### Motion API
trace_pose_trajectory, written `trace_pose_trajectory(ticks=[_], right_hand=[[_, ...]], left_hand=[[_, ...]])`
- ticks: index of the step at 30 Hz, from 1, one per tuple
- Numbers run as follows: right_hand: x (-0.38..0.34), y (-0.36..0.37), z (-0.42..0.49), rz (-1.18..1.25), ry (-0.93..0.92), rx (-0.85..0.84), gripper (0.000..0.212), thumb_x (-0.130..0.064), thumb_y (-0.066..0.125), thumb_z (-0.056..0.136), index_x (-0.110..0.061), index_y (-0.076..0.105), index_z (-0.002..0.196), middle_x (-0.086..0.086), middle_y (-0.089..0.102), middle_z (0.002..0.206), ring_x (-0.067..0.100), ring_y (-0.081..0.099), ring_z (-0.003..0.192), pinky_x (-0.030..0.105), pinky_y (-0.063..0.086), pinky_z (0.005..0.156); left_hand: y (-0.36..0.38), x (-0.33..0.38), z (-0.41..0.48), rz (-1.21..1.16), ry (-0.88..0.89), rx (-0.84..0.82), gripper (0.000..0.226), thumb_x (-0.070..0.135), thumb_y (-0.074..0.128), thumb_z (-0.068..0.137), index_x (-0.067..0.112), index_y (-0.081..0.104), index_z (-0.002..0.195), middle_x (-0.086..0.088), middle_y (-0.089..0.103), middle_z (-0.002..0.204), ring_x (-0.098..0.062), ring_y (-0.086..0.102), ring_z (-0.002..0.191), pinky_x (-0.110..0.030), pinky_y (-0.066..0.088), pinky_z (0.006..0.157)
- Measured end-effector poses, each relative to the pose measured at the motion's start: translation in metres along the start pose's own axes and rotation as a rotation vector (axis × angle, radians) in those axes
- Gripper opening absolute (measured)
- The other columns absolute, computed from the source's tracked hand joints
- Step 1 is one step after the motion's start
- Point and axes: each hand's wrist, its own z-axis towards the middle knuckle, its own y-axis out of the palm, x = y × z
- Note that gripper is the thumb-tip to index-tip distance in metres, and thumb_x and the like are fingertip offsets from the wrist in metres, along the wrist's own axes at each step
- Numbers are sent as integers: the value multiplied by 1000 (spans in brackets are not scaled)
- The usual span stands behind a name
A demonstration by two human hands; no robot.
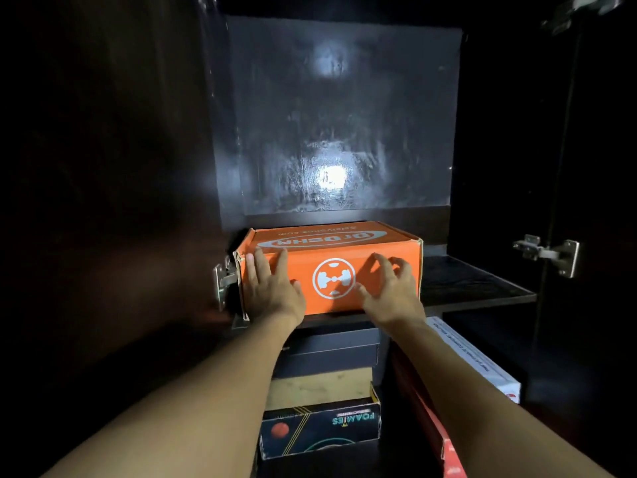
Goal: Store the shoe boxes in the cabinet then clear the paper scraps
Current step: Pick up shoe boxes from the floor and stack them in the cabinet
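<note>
An orange shoe box [331, 243] with a white round logo sits on a dark shelf [475, 284] inside the cabinet, against the left wall. My left hand [272, 288] lies flat against the left part of its front face, fingers apart. My right hand [389, 291] touches the right part of the front face with spread, slightly curled fingers. Neither hand grips the box. Below the shelf stands a stack of boxes: a dark box [331, 353], a tan one [320, 388] and a dark printed box [320, 432].
A white box [479, 360] and a red box [434, 426] lean at the lower right under the shelf. Metal hinges stick out at the left [224, 281] and the right [548, 253]. The shelf right of the orange box is bare. The cabinet's back panel [344, 115] reflects light.
</note>
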Motion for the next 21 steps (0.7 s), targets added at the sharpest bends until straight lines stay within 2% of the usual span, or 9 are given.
trace_pose_trajectory(ticks=[4, 8, 12, 14, 18, 20, 21], right_hand=[[-8, 18, 26, -31, 26, -144, 78, -52, 62, 90, -32, 23, 154, 7, 18, 156, 28, 26, 144, 46, 37, 112], [-10, 23, 37, -1, 30, -22, 71, -49, 61, 90, -31, 31, 151, 8, 31, 143, 28, 35, 136, 42, 39, 109], [-7, 12, 35, -72, 30, -57, 69, -50, 58, 91, -34, 30, 152, 3, 36, 142, 28, 44, 131, 42, 43, 103], [-5, 3, 30, -95, 36, -85, 67, -50, 56, 92, -34, 30, 151, 1, 39, 144, 27, 46, 130, 44, 45, 102], [-4, -22, 9, -115, 52, -31, 62, -48, 53, 93, -31, 34, 150, 1, 40, 146, 25, 43, 133, 45, 44, 103], [-4, -35, -6, -122, 52, -16, 60, -48, 53, 94, -31, 36, 148, 1, 40, 148, 24, 43, 134, 44, 43, 103], [-4, -43, -15, -116, 57, -11, 59, -49, 53, 94, -30, 37, 148, 1, 40, 149, 24, 43, 134, 44, 43, 103]], left_hand=[[6, 0, 34, 54, -59, -155, 74, 41, 46, 98, 35, -1, 155, -6, -25, 160, -27, -18, 149, -36, -1, 120], [19, -6, 39, 93, -30, -156, 88, 41, 53, 94, 39, -12, 152, -4, -37, 155, -27, -25, 146, -39, 6, 120], [16, -9, 37, 101, -22, -190, 92, 42, 55, 92, 39, -15, 152, -3, -39, 154, -26, -28, 145, -41, 10, 120], [7, -6, 37, 100, -39, -241, 93, 41, 57, 91, 39, -13, 152, -2, -36, 155, -26, -26, 146, -45, 12, 120], [-12, 7, 38, 30, -85, -321, 96, 42, 62, 84, 35, -2, 154, -5, -25, 160, -28, -22, 147, -54, 12, 119], [-18, 12, 32, -21, -86, -318, 92, 47, 62, 83, 29, 8, 155, -10, -11, 163, -31, -14, 149, -53, 15, 119], [-18, 16, 26, -49, -73, -303, 87, 48, 61, 84, 25, 15, 155, -12, 3, 163, -32, -8, 149, -51, 19, 118]])
